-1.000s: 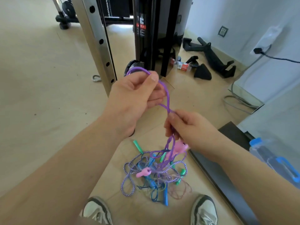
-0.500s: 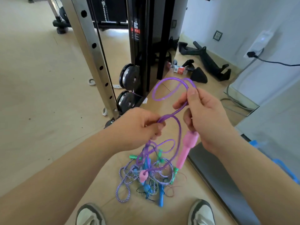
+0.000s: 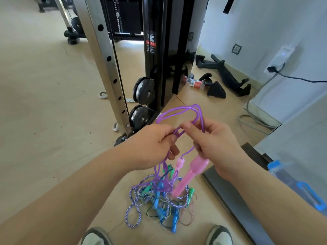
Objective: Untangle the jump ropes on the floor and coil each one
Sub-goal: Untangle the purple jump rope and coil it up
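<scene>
purple rope [image 3: 196, 105] looped above grips | pinched by left hand [image 3: 152, 147], clamped by right hand [image 3: 219, 147] | hands brought closer since

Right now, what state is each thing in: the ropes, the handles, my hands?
purple rope: partly looped, held up between both hands, strands hanging to the pile.
left hand: pinches the purple rope.
right hand: grips the loops and one pink handle.
second pink handle: hanging free below the hands.
other ropes: tangled on the floor.
</scene>
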A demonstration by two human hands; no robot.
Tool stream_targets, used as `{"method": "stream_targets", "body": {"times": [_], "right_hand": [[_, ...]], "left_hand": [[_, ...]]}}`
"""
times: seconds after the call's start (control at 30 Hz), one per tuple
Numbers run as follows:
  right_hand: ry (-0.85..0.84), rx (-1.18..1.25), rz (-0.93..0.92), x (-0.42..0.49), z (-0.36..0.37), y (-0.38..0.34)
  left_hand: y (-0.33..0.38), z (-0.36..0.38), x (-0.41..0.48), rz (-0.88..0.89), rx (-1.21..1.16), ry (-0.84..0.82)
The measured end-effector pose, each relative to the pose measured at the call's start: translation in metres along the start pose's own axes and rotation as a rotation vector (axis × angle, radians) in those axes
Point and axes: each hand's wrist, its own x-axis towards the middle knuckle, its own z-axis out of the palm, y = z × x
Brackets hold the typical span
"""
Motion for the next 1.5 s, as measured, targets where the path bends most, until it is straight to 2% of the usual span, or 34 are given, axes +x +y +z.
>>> {"method": "stream_targets", "body": {"times": [0.07, 0.2, 0.3, 0.37, 0.4, 0.43, 0.5, 0.53, 0.57, 0.63, 0.7, 0.77, 0.8, 0.87, 0.97, 1.03, 1.07, 1.13, 1.2, 1.27, 1.37, 1.5], "right_hand": [[0.043, -0.141, -0.066, 0.0, 0.001, -0.002], [0.003, -0.033, -0.011, -0.004, 0.006, -0.009], [0.091, -0.011, 0.036, 0.001, 0.006, -0.01], [0.212, 0.075, 0.101, 0.01, -0.003, -0.008], [0.291, 0.142, 0.134, 0.015, -0.012, -0.007], [0.37, 0.191, 0.159, 0.018, -0.021, -0.007], [0.451, 0.197, 0.198, 0.019, -0.036, -0.005], [0.44, 0.191, 0.219, 0.018, -0.038, -0.003], [0.397, 0.201, 0.234, 0.016, -0.036, -0.002], [0.265, 0.247, 0.252, 0.011, -0.026, -0.002], [0.145, 0.276, 0.269, 0.007, -0.015, -0.005], [0.081, 0.3, 0.27, 0.005, -0.01, -0.011], [0.082, 0.329, 0.255, 0.005, -0.01, -0.013], [0.115, 0.42, 0.21, 0.007, -0.017, -0.016], [0.172, 0.53, 0.216, 0.012, -0.029, -0.015], [0.195, 0.551, 0.254, 0.014, -0.034, -0.009], [0.2, 0.503, 0.274, 0.015, -0.036, -0.005], [0.135, 0.257, 0.293, 0.014, -0.037, 0.002], [-0.067, 0.085, 0.276, 0.007, -0.031, 0.005], [-0.263, 0.111, 0.221, -0.003, -0.023, 0.005], [-0.289, 0.042, 0.103, -0.005, -0.019, 0.006], [-0.252, 0.023, 0.036, -0.002, -0.019, 0.007]], "left_hand": [[0.002, 0.0, -0.003, 0.004, -0.095, 0.005], [0.004, -0.002, -0.003, 0.113, -0.143, 0.087], [-0.001, -0.008, -0.001, 0.126, -0.179, 0.108], [-0.014, -0.019, 0.003, 0.049, 0.027, 0.251], [-0.022, -0.027, 0.007, -0.015, 0.229, 0.309], [-0.032, -0.036, 0.01, -0.101, 0.439, 0.295], [-0.044, -0.042, 0.008, -0.339, 0.752, 0.089], [-0.048, -0.038, 0.008, -0.392, 0.835, -0.013], [-0.049, -0.032, 0.008, -0.37, 0.869, -0.056], [-0.05, -0.012, 0.012, -0.192, 0.743, -0.024], [-0.04, 0.01, 0.015, -0.008, 0.414, -0.018], [-0.027, 0.026, 0.016, 0.018, 0.08, -0.144], [-0.023, 0.031, 0.015, 0.0, -0.008, -0.207], [-0.021, 0.033, 0.014, -0.001, -0.001, -0.246], [-0.027, 0.028, 0.014, -0.008, 0.162, -0.233], [-0.022, 0.027, 0.013, -0.026, 0.078, -0.215], [-0.014, 0.026, 0.012, -0.023, -0.03, -0.174], [0.006, 0.023, 0.012, 0.002, -0.271, 0.011], [0.022, 0.014, 0.012, -0.005, -0.511, 0.233], [0.033, 0.005, 0.013, -0.062, -0.733, 0.385], [0.037, -0.004, 0.015, -0.09, -0.973, 0.456], [0.037, -0.006, 0.015, -0.043, -1.034, 0.444]]}}
